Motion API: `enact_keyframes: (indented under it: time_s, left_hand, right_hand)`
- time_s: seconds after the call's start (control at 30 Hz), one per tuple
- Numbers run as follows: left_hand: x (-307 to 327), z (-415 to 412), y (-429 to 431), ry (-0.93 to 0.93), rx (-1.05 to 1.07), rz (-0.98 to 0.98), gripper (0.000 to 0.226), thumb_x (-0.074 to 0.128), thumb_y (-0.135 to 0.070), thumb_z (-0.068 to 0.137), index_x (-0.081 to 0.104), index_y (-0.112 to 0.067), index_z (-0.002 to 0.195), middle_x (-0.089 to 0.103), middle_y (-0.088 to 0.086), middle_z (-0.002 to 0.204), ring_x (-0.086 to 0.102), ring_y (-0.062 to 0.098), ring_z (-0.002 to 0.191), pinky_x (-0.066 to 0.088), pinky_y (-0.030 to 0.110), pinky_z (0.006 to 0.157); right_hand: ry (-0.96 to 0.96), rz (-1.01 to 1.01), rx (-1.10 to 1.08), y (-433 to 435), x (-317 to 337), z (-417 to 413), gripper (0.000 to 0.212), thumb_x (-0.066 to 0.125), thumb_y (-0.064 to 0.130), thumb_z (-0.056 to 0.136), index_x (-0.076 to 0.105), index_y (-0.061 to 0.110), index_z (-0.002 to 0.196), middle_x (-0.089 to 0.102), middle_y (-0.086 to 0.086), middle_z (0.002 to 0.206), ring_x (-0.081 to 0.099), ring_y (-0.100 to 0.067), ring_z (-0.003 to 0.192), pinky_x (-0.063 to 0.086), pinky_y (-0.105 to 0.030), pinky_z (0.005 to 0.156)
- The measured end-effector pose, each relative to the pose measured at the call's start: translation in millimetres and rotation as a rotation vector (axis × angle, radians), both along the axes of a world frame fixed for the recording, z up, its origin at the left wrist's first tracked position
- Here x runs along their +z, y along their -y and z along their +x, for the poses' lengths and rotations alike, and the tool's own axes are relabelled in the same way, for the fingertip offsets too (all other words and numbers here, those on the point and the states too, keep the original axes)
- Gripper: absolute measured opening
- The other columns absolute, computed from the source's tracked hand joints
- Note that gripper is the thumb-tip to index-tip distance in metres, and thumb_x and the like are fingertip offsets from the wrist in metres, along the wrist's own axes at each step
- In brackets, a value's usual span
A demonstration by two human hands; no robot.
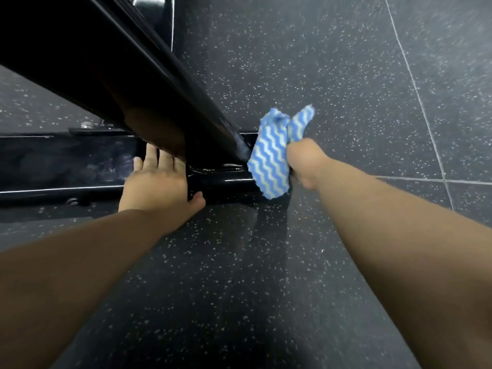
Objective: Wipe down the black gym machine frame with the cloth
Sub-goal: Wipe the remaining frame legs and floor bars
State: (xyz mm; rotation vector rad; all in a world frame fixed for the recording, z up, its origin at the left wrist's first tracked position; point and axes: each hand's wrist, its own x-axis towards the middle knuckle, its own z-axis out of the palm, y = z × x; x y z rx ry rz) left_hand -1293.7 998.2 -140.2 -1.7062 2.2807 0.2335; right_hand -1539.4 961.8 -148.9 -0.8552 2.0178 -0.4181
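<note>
Two hands work low at the black gym machine frame (80, 166), where its slanted beam (149, 83) meets the base bar on the speckled floor (346, 75). The right hand (303, 162) is clenched around the blue-and-white cloth (269, 163), pressed against the joint. The left hand (157, 182) lies flat and released on the bar. I judge the cloth light and soft, best held bunched; the glossy frame is rigid and probably slippery.

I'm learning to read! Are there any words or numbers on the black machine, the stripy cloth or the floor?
None: no words, numbers or signs can be read here.
Black machine frame: plain glossy black, only smudges and bolts.
Cloth in the right hand: blue and white zigzag stripes, no label.
Floor: only white speckles.
</note>
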Motion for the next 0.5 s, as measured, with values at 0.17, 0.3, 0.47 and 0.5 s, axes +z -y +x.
enact_keyframes:
  time_s: [0.17,0.3,0.47,0.5]
  left_hand:
    - [10,-1,1,-0.002,0.022,0.060,0.083,0.041,-0.060,0.089,0.022,-0.004,0.148,0.015,0.018,0.155,0.007,0.035,0.145,0.018,0.047,0.117]
    - [24,4,2,-0.162,0.079,0.163,0.075,0.043,-0.049,0.094,0.013,-0.013,0.153,0.001,0.006,0.160,0.002,0.028,0.147,0.012,0.042,0.120]
    - [75,2,-2,-0.466,0.339,0.297,0.045,0.046,-0.041,0.096,0.049,-0.022,0.136,0.048,0.003,0.136,0.051,0.023,0.116,0.045,0.029,0.086]
    - [86,0,-4,-0.573,0.444,0.314,0.035,0.047,-0.039,0.095,0.058,-0.024,0.124,0.061,0.002,0.116,0.059,0.021,0.099,0.047,0.028,0.073]
  right_hand:
    - [0.033,0.364,0.300,-36,43,-6,0.012,0.046,-0.007,0.087,0.056,-0.005,0.094,0.066,-0.017,0.080,0.068,-0.023,0.064,0.051,-0.021,0.045]
    - [-0.013,0.172,0.187,-14,62,-1,0.016,0.051,0.001,0.085,0.053,0.003,0.101,0.065,-0.011,0.072,0.062,-0.019,0.052,0.050,-0.023,0.051]
    - [0.068,-0.117,0.148,-5,101,29,0.014,0.069,0.019,0.079,0.067,0.013,0.092,0.070,-0.006,0.083,0.063,-0.021,0.073,0.052,-0.034,0.072]
    - [0.128,-0.143,0.128,-6,111,39,0.021,0.074,0.023,0.076,0.070,0.010,0.093,0.073,-0.007,0.091,0.068,-0.022,0.081,0.053,-0.035,0.080]
